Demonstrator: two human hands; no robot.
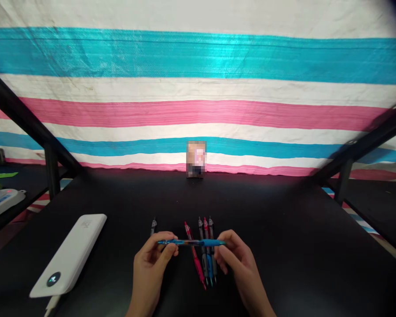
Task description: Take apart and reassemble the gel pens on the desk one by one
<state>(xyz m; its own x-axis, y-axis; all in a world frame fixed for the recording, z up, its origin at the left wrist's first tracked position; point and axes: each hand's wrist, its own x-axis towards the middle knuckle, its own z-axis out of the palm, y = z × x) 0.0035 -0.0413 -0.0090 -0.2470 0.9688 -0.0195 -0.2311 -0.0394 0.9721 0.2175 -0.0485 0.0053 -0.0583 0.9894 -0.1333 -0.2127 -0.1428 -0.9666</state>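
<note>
A blue pen [193, 242] is held level between my two hands, above the black table. My left hand [153, 259] pinches its left end between thumb and fingers. At the other end, beside the blue grip, my right hand [236, 255] pinches the tip. Below the pen lie several more pens: a red pen [198, 263] slants at the left of the group, with grey and blue pens [209, 264] side by side to its right. One dark pen [153, 225] lies apart, partly hidden behind my left hand.
A white power bank [69, 255] with a cable lies at the left of the black table [284, 246]. A small blurred upright object [196, 159] stands at the back edge. Black metal frame bars [53, 171] flank the table, and a striped tarp [198, 57] hangs behind.
</note>
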